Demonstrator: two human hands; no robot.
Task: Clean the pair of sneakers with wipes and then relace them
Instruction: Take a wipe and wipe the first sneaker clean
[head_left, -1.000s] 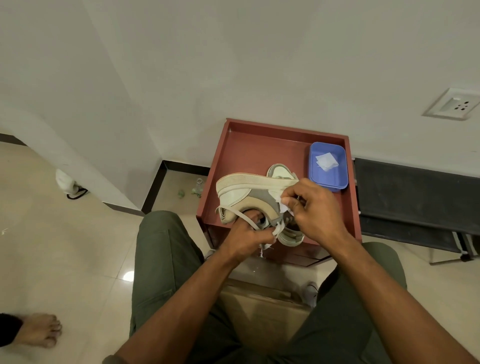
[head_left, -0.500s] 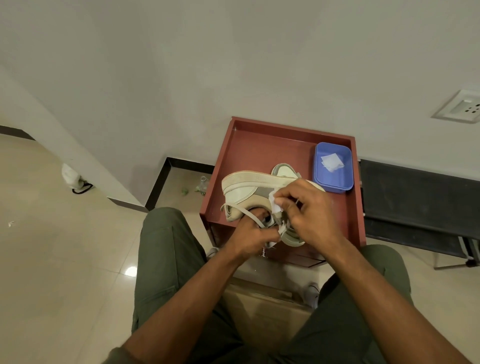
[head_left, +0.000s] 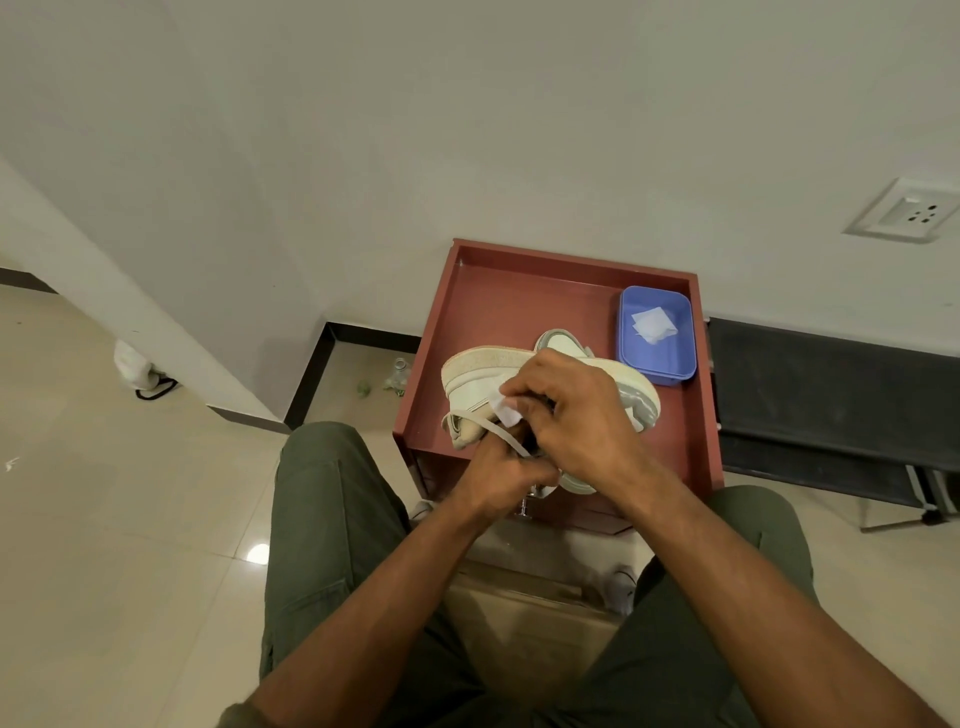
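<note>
Mid-cleaning, by the look of it; relacing not begun.

Red stand (head_left: 498, 306) against the wall, holding everything in play. On it, at the far right corner, blue tray (head_left: 675, 358) with spare wipes (head_left: 652, 325) left inside, so supplies not used up. Held just above the stand's near half, sneaker (head_left: 483, 371) turned on its side, sole edge up and away. Behind and under it, second sneaker (head_left: 558, 340), mostly hidden, resting on the stand; impossible to say whether already wiped.

Right hand (head_left: 576, 415) curled over the held sneaker's side, fingers pinching a wipe (head_left: 505, 408) against the upper. Left hand (head_left: 498, 475) beneath, gripping the sneaker from below near the opening. Lace (head_left: 493, 431) looping loose across the upper, hanging free rather than threaded tight, ends lost among the fingers.

Judged remaining: rest of this sneaker, likely the other, then both lacings. Well under halfway.
</note>
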